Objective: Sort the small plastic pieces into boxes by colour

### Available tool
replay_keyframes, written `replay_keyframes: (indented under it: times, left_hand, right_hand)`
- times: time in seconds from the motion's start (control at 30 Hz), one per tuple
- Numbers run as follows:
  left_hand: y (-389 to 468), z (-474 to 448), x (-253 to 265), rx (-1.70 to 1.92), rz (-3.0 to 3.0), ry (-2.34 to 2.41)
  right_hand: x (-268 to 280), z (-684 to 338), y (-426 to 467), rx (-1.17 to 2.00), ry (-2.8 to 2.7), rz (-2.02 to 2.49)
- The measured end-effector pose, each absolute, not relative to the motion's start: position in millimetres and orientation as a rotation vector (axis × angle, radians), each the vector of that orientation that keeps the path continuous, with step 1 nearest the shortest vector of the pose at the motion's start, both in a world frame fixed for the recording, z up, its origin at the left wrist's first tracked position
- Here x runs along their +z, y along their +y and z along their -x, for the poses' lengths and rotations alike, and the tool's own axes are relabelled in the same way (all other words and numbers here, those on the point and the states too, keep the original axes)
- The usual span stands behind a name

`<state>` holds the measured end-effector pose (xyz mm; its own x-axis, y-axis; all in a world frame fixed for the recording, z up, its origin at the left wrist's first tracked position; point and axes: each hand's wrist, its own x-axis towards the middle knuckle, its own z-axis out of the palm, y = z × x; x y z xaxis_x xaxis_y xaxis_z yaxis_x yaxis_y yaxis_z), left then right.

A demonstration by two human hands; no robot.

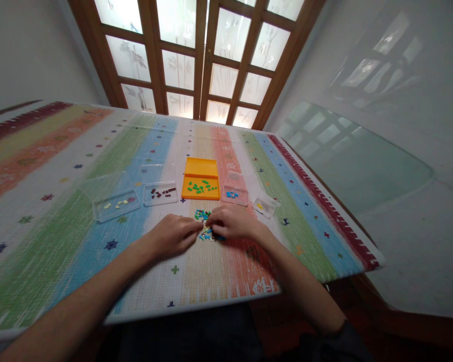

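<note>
Many small bricks lay in a loose pile toward the near edge of the tabletop, the left hand just beside it and the right hand nearer, partly covering its right side. Both hands' fingers were curled, tips close together; whether either pinched a brick could not be told. An open orange case lay beyond

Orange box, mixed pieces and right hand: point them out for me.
Orange box [201, 166]: head view, inside of its open lid.
Mixed pieces [202, 214]: head view, pile's far end.
Right hand [233, 221]: head view, back of the hand.
</note>
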<state>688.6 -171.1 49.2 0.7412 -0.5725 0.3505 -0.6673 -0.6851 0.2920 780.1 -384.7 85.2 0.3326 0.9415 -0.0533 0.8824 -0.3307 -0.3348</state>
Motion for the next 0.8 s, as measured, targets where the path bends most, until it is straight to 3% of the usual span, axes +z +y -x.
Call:
replay_keyframes:
  times: [0.5, 0.8]
  left_hand:
    - [-173.0, -692.7, 43.7, 0.271, -2.616, -0.967]
    - [-163.5, -693.5, 48.2, 0.457, -2.549, -0.907]
  right_hand:
    - [84.3, -782.8, -387.3, 0.349, -1.616, 2.402]
    - [82.4, -786.0, -383.4, 0.357, -1.624, 2.331]
